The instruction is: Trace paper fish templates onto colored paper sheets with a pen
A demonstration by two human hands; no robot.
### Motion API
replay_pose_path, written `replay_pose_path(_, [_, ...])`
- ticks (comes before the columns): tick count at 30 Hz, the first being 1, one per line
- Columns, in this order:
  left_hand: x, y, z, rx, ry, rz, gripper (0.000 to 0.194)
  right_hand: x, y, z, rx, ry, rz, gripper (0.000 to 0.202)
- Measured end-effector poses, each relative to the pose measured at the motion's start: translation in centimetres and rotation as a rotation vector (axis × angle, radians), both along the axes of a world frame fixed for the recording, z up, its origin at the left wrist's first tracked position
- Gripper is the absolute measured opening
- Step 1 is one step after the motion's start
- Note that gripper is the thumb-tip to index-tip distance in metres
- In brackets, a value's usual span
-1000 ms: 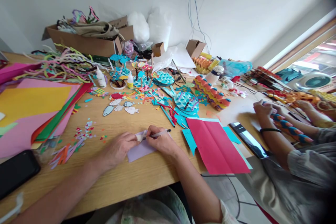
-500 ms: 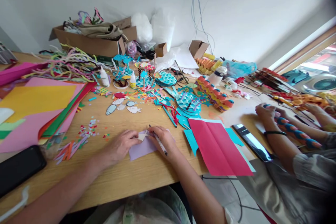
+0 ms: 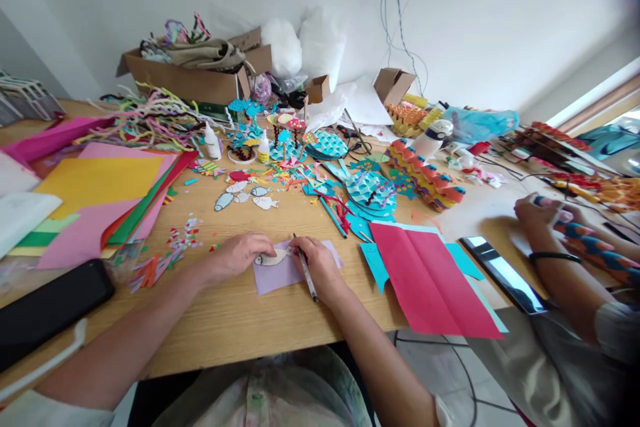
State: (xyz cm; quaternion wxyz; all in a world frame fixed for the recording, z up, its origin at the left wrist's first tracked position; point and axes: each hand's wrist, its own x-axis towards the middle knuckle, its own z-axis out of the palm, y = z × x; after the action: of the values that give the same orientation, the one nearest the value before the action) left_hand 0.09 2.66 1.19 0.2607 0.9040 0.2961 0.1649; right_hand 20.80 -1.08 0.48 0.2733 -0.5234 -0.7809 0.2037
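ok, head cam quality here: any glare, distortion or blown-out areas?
Head view: wide-angle bowing, the table edge curves and the corners vignette dark; the window at right is blown out; a bright reflection streaks the phone; both hands, left hand and right hand, are evenly lit and fairly sharp.
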Motion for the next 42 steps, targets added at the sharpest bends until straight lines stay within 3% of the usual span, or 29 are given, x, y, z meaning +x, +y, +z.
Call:
replay_pose_path(11, [-0.2, 0.4, 0.6, -0.107, 0.027, 0.009, 0.024, 0.0, 0.0, 0.2, -0.022, -0.011, -0.005, 0.019])
replay_pose_path(32, [1.3, -1.0, 0.3, 0.137, 0.104, 0.02, 0.017, -0.1, -0.1, 0.1, -0.026, 0.021, -0.033, 0.023])
replay_pose_path(42, [1.4, -0.9, -0.4, 0.069, 0.053, 0.034, 0.011, -0.1, -0.2, 0.4, -0.021, 0.026, -0.023, 0.022])
